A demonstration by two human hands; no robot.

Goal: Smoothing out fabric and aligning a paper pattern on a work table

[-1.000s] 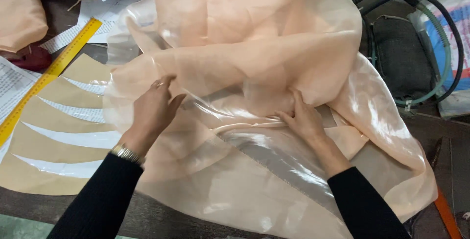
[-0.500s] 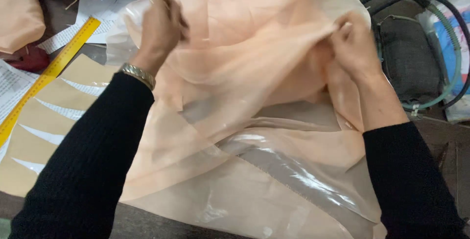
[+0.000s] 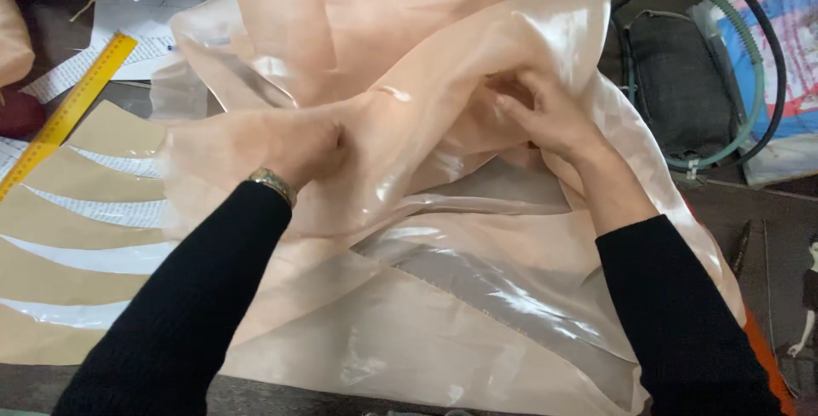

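Peach sheer fabric [image 3: 426, 331] lay spread over the worktop nearest me, its lower part flat. My left hand [image 3: 298, 148] was bunched into a fold, fingers closed on it; my right hand [image 3: 545, 114] pinched gathered cloth. Beyond, the heap remained unsmoothed, paper pattern pieces [image 3: 77, 212] and a yellow ruler [image 3: 68, 114] beside it.
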